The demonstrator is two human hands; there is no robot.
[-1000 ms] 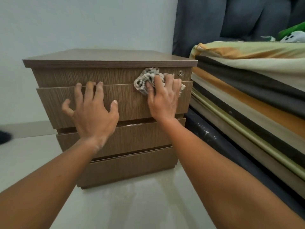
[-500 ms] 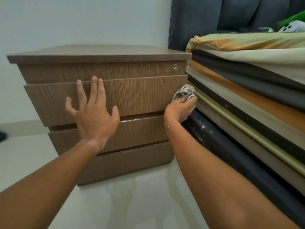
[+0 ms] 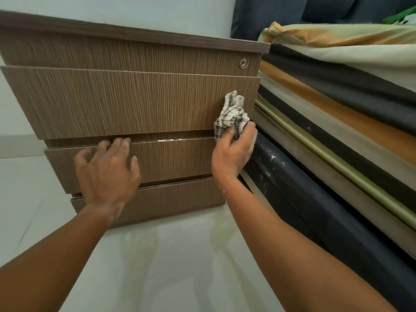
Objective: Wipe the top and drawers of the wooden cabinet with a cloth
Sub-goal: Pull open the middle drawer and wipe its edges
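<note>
The wooden cabinet [image 3: 126, 102] stands on the floor [image 3: 171, 262], just beside the bed [image 3: 342, 113]. The left hand [image 3: 108, 174] lies flat with fingers spread on the middle drawer [image 3: 171, 158]. The right hand [image 3: 234, 152] is squeezed around the checked cloth [image 3: 233, 113], pressing it on the big drawer's right edge.

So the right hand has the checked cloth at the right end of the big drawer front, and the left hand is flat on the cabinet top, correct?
Not quite. The right hand does hold the checked cloth at the right end of the big drawer front, but the head view shows the left hand on the lower drawer front, not the cabinet top.
</note>
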